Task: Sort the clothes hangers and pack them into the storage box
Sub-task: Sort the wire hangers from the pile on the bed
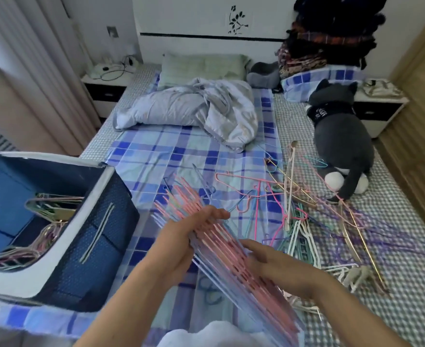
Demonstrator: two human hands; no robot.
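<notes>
Hands hold a stacked bundle of hangers [221, 246] over the bed [156, 156]: left hand [181, 236] grips it, right hand [274, 264] rests flat; loosely squared, they could slide apart before reaching the storage box [81, 221].

- Two bare forearms reach in from the bottom edge, with no sleeve showing on either.
- The left hand [181, 236] wears no glove, ring or watch that can be seen.
- The right hand [276, 266] is likewise bare, its wrist plain, with no band or bracelet.
- A patch of white cloth [206, 334] at the bottom edge may be clothing; too blurred to tell.
</notes>
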